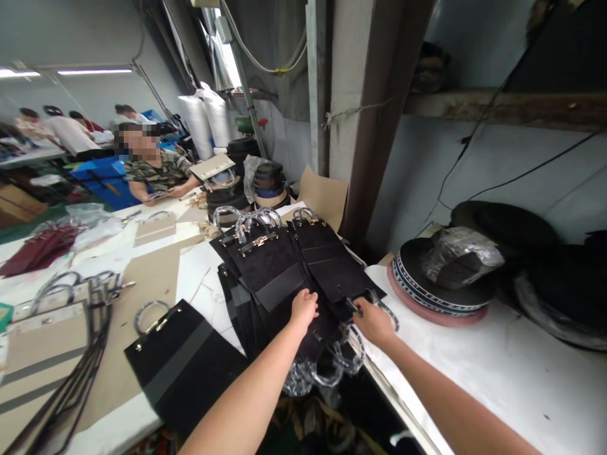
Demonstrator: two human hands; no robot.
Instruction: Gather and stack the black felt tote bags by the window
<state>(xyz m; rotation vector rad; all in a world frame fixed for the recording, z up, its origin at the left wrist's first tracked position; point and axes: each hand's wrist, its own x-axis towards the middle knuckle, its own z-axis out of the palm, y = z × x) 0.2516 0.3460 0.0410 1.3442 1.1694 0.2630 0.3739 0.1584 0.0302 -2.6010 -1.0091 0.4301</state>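
Observation:
A fanned stack of black suede bag panels (284,272) with clear ring handles lies across the gap between two white tables. My left hand (303,308) rests on the near edge of the stack, its fingers curled down on a panel. My right hand (374,322) is closed on a clear ring handle (382,306) at the stack's right edge. More clear handles (327,370) hang below the stack, between my forearms.
A single black panel (183,363) lies at the near left. Tan panels (40,360) and loose handles sit farther left. Tape rolls (446,272) stand on the right table (521,373). A person sits across the left table; others work behind.

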